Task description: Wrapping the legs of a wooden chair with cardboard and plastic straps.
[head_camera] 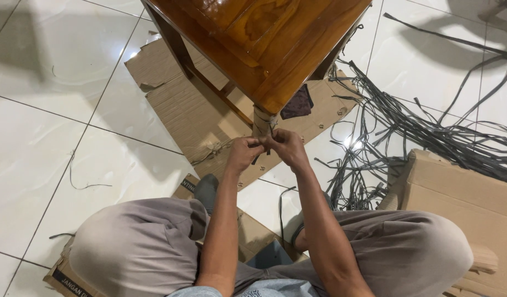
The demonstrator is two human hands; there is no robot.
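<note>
The person is sitting on the floor w/ both hands up at the wrapped table leg (262,122), right under the wooden table's (264,44) near corner. The left hand (243,154) & right hand (286,146) are pinching a thin dark strap (271,132) tight against it. More straps (407,132) are lying in a pile on the tiles by a cardboard box (457,192).

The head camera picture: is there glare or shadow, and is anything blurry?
Head view: the white tile floor reflects soft glare, brightest near the dark strips; grey shadows fall at the top corners; the left hand and right hand at the table leg look sharp.
</note>
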